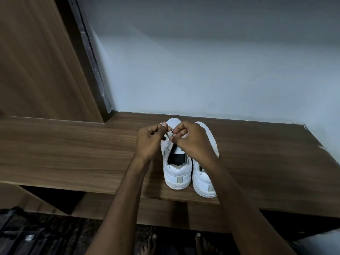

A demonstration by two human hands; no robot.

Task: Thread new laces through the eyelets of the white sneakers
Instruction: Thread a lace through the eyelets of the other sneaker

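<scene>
Two white sneakers stand side by side on a wooden shelf (73, 151), heels towards me. Over the front half of the left sneaker (177, 173) both my hands work close together. My left hand (150, 142) has its fingers curled and pinches a white lace (166, 135) near the eyelets. My right hand (191, 140) is curled beside it, thumb and fingers pinching at the same spot on the lace. The right sneaker (204, 181) sits partly under my right forearm. The eyelets are hidden by my fingers.
A pale wall rises just behind the shelf. A tall wooden panel (40, 61) stands at the left, with a dark frame beside it. The shelf's front edge runs below the sneakers, and my bare feet (152, 243) show on the dark floor beneath.
</scene>
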